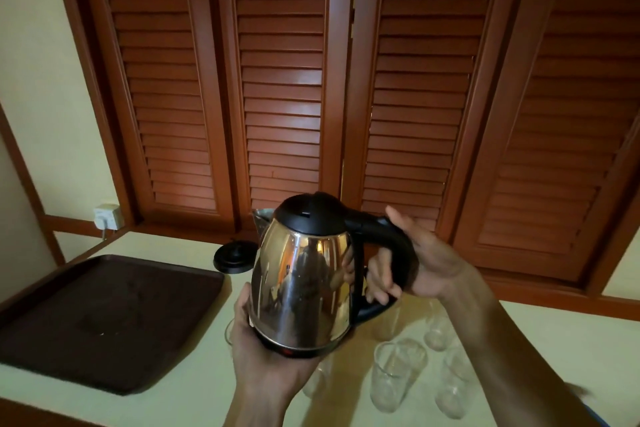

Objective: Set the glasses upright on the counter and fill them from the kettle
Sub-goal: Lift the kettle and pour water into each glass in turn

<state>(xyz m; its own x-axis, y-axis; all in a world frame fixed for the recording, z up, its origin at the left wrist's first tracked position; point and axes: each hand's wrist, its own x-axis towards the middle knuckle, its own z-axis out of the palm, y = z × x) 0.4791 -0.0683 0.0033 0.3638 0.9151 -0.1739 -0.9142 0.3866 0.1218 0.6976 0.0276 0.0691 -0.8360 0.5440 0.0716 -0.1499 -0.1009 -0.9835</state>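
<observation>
One view only — a wide-angle camera worn on the head, looking forward and down from close above the near edge of the table (180, 388). It faces the louvred shutters (280, 80) at the far side — their lines bow outward near the frame's edges.

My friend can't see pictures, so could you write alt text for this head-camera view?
Two hands hold a steel kettle above a counter: the right hand grips the handle, the left hand cups the base. Clear glasses stand below, with a dark tray at left.
</observation>
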